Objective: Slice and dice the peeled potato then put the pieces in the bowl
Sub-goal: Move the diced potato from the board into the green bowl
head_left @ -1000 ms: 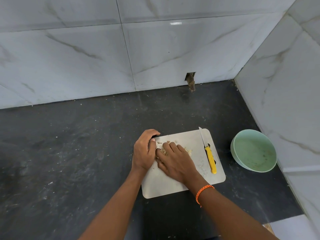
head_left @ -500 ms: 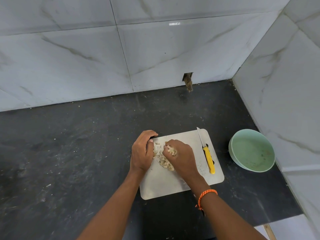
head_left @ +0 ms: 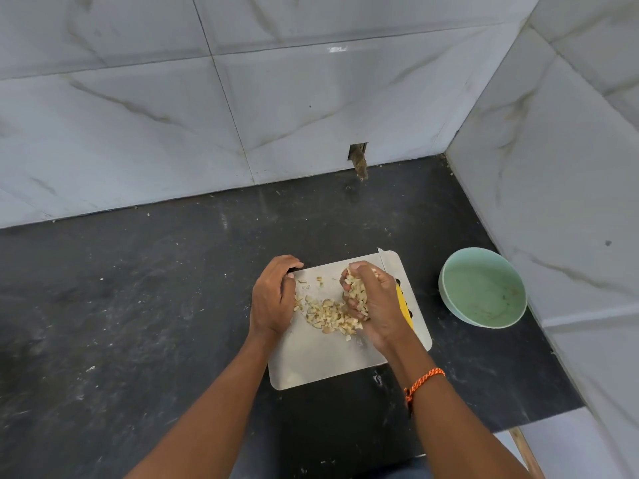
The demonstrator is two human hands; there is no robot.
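Right hand clutches a scoop of potato pieces; the bowl sits off to its right, nearer that hand. Left hand, cupped, corrals the pile.

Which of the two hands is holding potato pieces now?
The right hand, with the orange wrist band, grips a handful of potato pieces. The left hand only rests at the board's left edge.

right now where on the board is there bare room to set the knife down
The near strip of the cutting board, between the diced potato and its front edge, is bare. The middle is crowded by the left hand, right hand and pieces.
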